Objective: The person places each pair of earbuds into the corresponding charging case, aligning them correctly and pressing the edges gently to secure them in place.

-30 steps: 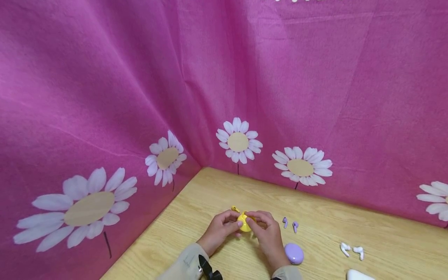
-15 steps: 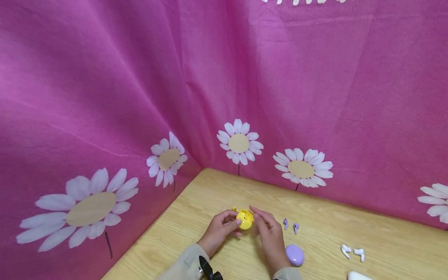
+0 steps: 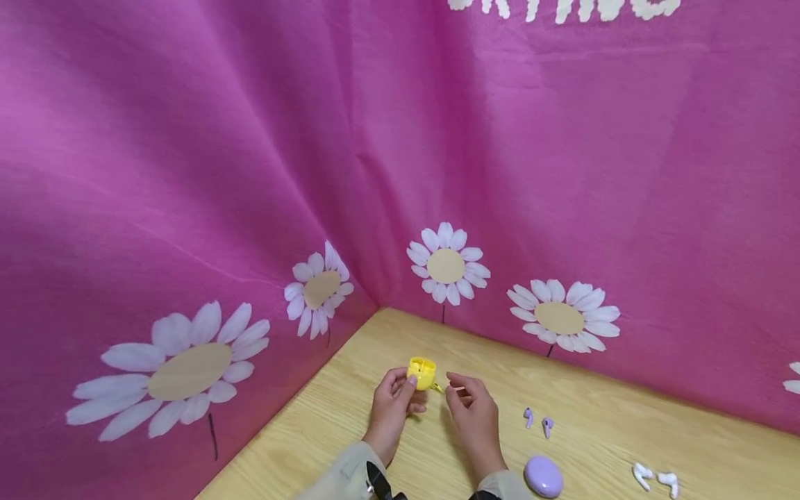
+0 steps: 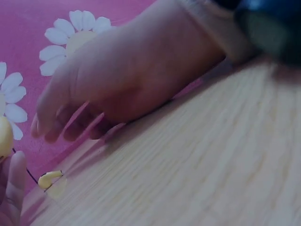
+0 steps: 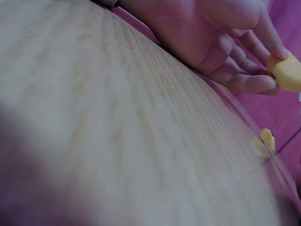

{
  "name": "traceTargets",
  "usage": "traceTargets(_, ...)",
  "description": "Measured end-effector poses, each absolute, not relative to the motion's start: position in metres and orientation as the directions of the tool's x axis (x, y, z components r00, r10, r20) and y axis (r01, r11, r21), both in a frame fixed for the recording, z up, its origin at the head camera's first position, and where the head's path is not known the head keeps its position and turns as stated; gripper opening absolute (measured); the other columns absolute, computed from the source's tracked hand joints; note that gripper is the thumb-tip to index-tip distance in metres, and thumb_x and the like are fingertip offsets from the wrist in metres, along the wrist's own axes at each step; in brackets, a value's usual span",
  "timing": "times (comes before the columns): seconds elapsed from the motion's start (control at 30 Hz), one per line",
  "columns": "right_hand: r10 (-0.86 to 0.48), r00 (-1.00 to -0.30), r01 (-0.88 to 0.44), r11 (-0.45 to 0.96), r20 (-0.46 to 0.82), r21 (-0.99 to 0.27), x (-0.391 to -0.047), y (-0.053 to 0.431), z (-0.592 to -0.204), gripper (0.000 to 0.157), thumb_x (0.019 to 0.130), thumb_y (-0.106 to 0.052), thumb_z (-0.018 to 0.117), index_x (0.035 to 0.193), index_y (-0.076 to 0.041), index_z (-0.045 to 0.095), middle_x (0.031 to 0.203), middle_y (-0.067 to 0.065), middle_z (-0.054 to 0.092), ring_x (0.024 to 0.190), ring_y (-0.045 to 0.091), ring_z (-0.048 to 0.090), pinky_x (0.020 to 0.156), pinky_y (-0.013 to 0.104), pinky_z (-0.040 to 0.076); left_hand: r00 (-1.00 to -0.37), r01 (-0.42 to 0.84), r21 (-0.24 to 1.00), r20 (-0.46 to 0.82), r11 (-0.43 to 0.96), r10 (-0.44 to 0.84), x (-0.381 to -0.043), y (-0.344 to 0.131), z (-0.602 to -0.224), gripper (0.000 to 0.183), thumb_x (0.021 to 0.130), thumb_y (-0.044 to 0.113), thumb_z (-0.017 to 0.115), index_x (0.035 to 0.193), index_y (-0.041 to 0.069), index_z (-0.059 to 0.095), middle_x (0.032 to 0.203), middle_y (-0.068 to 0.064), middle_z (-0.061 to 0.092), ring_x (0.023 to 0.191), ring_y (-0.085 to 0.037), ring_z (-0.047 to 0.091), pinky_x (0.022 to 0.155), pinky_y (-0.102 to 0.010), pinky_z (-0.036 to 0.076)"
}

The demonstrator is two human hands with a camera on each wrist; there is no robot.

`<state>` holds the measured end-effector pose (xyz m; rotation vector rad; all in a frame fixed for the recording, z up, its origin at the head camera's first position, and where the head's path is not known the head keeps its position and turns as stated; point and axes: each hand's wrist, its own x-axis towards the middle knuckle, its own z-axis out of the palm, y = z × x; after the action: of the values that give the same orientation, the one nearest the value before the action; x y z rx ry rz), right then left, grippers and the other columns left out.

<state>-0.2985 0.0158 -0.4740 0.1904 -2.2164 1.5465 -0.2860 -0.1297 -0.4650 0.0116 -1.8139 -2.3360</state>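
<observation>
Lower right of head frame: purple case on worktop, white earbuds further right. Lower centre: right hand, grip relaxed, fingers loosely bent; purple earbuds to its right. Left of it, left hand, grip holding yellow case between thumb and fingers, opening up, raised off worktop. Yellow earbud lies near right hand's fingertips. Upper frame: pink curtain, white daisies.

left hand gripping yellow case, yellow earbud on wood-grain table, pink cloth
</observation>
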Motion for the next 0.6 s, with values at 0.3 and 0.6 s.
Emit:
traceTargets(0.3, 0.079, -0.922, -0.265, 0.588, 0.38, -0.764, -0.311, 0.004, -0.48, 0.026, 0.081, -0.011, 0.076, 0.107, -0.009, 0.071, 0.089, 0.004, 0.063, 0.084, 0.023, 0.056, 0.076, 0.041, 0.042, -0.971, 0.164, 0.951, 0.11, -0.261, -0.212, -0.287, -0.126, -0.471, 0.033, 0.098, 0.02, 0.058, 0.122, -0.002, 0.051, 0.104, -0.011, 0.061, 0.085, -0.022, 0.061, 0.062, -0.024, 0.056)
traceTargets(0.6, 0.099, -0.913, -0.222, 0.692, 0.395, -0.687, -0.314, -0.01, -0.476, 0.014, 0.078, -0.006, 0.071, 0.09, -0.012, 0.074, 0.071, -0.005, 0.064, 0.072, 0.019, 0.06, 0.073, 0.042, 0.039, -0.973, 0.154, 0.958, 0.105, -0.241, -0.205, -0.288, -0.133, -0.468, 0.035, 0.097, 0.023, 0.06, 0.121, -0.001, 0.051, 0.107, -0.013, 0.061, 0.088, -0.024, 0.063, 0.063, -0.025, 0.056)
